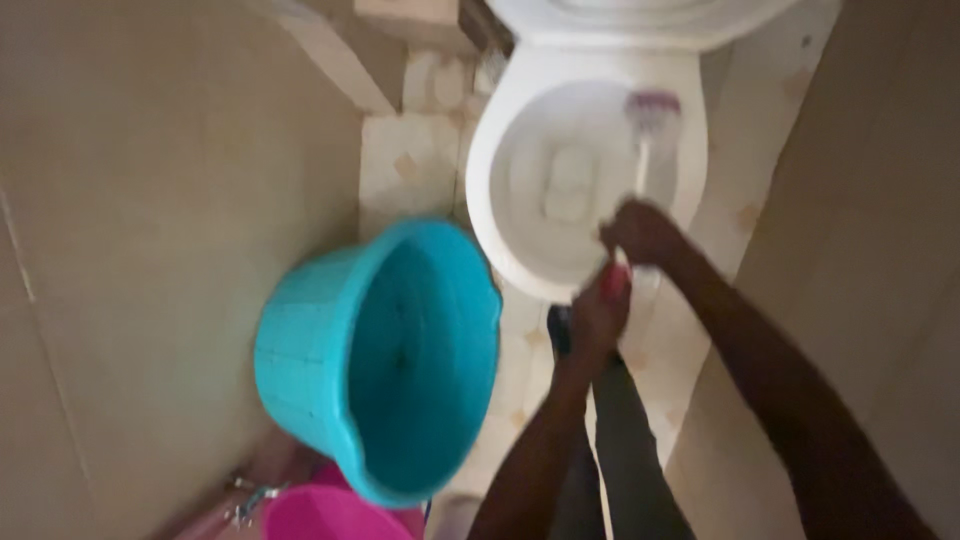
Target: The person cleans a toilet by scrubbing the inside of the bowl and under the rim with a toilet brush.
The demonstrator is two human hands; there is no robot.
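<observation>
Both hands, the right hand (pixel 640 232) and the left hand (pixel 600 305), are closed tight around the long toilet brush (pixel 645 150), which looks light and stiff, with its bristly head inside the slippery white toilet bowl (pixel 500 150).

Both my arms are bare from hand to as far up as the view reaches; no sleeves, no watch, no bands, no gloves. My left hand (pixel 600 315) and right hand (pixel 640 232) are blurred, so the fingers can't be told apart, and I cannot tell whether any ring is worn. Below the arms, my legs show in dark grey trousers (pixel 625 450), plain cloth, no pattern visible. One dark shoe (pixel 560 328) tip shows above them, too blurred for detail.
</observation>
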